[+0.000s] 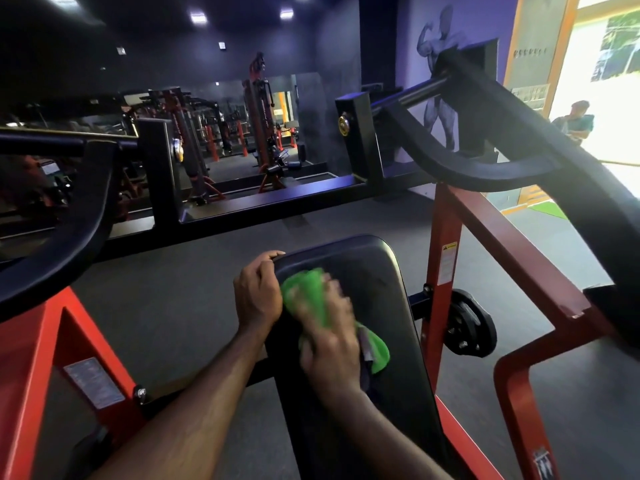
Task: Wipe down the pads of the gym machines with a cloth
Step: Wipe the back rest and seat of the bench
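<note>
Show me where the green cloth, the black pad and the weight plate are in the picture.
green cloth (304, 289), head view, on its upper part beside the fingers.
black pad (367, 268), head view, on its bare upper surface.
weight plate (471, 327), head view, on its round face.

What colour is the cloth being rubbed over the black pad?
Bright green cloth, seen in the head view.
</note>
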A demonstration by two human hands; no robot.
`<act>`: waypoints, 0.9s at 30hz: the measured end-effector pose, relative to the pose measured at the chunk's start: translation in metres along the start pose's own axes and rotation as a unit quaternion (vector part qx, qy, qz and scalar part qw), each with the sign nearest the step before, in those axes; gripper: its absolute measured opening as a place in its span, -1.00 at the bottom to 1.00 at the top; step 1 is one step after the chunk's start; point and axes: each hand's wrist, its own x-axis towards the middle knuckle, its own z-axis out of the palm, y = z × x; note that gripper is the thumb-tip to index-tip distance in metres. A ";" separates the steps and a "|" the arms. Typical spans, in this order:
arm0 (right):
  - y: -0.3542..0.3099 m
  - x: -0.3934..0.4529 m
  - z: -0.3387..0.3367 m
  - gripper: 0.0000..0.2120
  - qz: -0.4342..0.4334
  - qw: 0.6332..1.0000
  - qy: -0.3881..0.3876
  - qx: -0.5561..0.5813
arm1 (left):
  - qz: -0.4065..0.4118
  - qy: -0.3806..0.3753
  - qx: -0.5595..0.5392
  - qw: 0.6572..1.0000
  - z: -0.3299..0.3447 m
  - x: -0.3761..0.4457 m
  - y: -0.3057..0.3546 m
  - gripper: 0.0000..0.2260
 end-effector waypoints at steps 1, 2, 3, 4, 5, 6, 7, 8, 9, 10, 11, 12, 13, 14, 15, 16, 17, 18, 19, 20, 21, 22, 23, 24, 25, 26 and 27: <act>0.012 -0.004 -0.007 -0.25 -0.105 0.993 -0.049 -0.022 | 0.000 -0.002 0.001 1.000 0.000 0.000 -0.001 -0.61; 0.036 0.002 -0.017 -0.23 -0.163 0.983 -0.069 -0.058 | 0.000 -0.003 0.003 1.000 0.001 0.001 0.000 -0.60; 0.055 0.010 -0.028 -0.24 -0.152 0.982 -0.068 -0.091 | -0.002 -0.003 0.005 1.000 0.001 -0.001 0.002 -0.60; 0.070 0.019 -0.033 -0.27 -0.063 0.992 -0.047 -0.095 | -0.004 -0.002 0.007 1.000 0.001 -0.002 0.003 -0.60; 0.072 0.028 -0.034 -0.31 0.083 0.995 0.022 -0.048 | -0.008 -0.002 0.008 1.000 0.001 -0.002 0.005 -0.60; 0.060 0.030 -0.028 -0.35 0.222 0.970 0.097 -0.008 | -0.014 -0.004 0.011 1.000 0.000 -0.003 0.005 -0.60; 0.041 0.029 -0.018 -0.36 0.280 0.953 0.118 0.007 | -0.014 -0.004 0.013 1.000 -0.001 -0.002 0.004 -0.60; 0.023 0.025 -0.010 -0.33 0.245 0.964 0.104 -0.007 | -0.007 -0.003 0.013 1.000 -0.001 -0.002 0.003 -0.60; 0.012 0.013 -0.005 -0.29 0.123 0.991 0.051 -0.005 | -0.001 -0.001 0.013 1.000 -0.001 -0.001 0.001 -0.60; 0.014 0.002 -0.004 -0.25 -0.031 0.999 -0.016 -0.019 | 0.004 0.000 0.015 1.000 -0.001 0.000 0.000 -0.60; 0.029 0.003 -0.011 -0.24 -0.148 0.986 -0.063 -0.045 | 0.005 0.001 0.017 1.000 -0.001 0.001 0.000 -0.60; 0.051 0.012 -0.021 -0.22 -0.202 0.973 -0.080 -0.085 | 0.006 0.001 0.016 1.000 -0.002 0.002 0.001 -0.60; 0.067 0.020 -0.029 -0.21 -0.176 0.975 -0.078 -0.114 | 0.007 0.001 0.013 1.000 -0.001 0.000 0.001 -0.61; 0.076 0.029 -0.032 -0.22 -0.062 0.992 -0.049 -0.097 | 0.005 0.000 0.012 1.000 -0.001 -0.001 0.002 -0.61; 0.074 0.036 -0.031 -0.26 0.100 0.994 0.031 -0.029 | 0.001 0.001 0.010 1.000 0.000 -0.001 0.004 -0.61; 0.058 0.038 -0.024 -0.30 0.241 0.965 0.099 0.015 | -0.002 0.000 0.011 1.000 0.000 -0.002 0.004 -0.61; 0.037 0.037 -0.016 -0.31 0.285 0.951 0.116 0.019 | -0.001 0.001 0.012 1.000 -0.001 -0.003 0.003 -0.61; 0.021 0.031 -0.010 -0.30 0.240 0.966 0.100 -0.001 | 0.004 0.003 0.012 1.000 -0.001 -0.003 0.002 -0.61; 0.014 0.021 -0.005 -0.29 0.119 0.992 0.049 -0.006 | 0.004 0.008 0.014 1.000 -0.001 -0.002 0.001 -0.60; 0.017 0.011 -0.007 -0.29 -0.023 0.999 -0.012 -0.020 | 0.004 0.010 0.017 1.000 -0.002 -0.001 0.001 -0.60; 0.032 0.014 -0.016 -0.29 -0.125 0.990 -0.055 -0.042 | 0.002 0.010 0.020 1.000 -0.002 0.000 0.002 -0.60; 0.051 0.021 -0.026 -0.30 -0.165 0.982 -0.065 -0.070 | 0.003 0.008 0.021 1.000 -0.003 0.000 0.004 -0.60; 0.068 0.028 -0.033 -0.31 -0.137 0.985 -0.050 -0.097 | 0.002 0.006 0.022 1.000 -0.002 -0.001 0.006 -0.61; 0.078 0.036 -0.037 -0.33 -0.033 0.996 -0.016 -0.084 | -0.001 0.007 0.023 1.000 -0.002 -0.001 0.009 -0.62; 0.078 0.041 -0.038 -0.35 0.121 0.991 0.050 -0.030 | -0.006 0.009 0.026 1.000 -0.003 -0.002 0.011 -0.64; 0.066 0.038 -0.034 -0.38 0.259 0.960 0.108 0.015 | -0.006 0.006 0.030 1.000 -0.003 -0.004 0.012 -0.65; 0.051 0.035 -0.027 -0.39 0.318 0.940 0.126 0.013 | -0.005 0.006 0.034 0.999 -0.003 -0.004 0.013 -0.67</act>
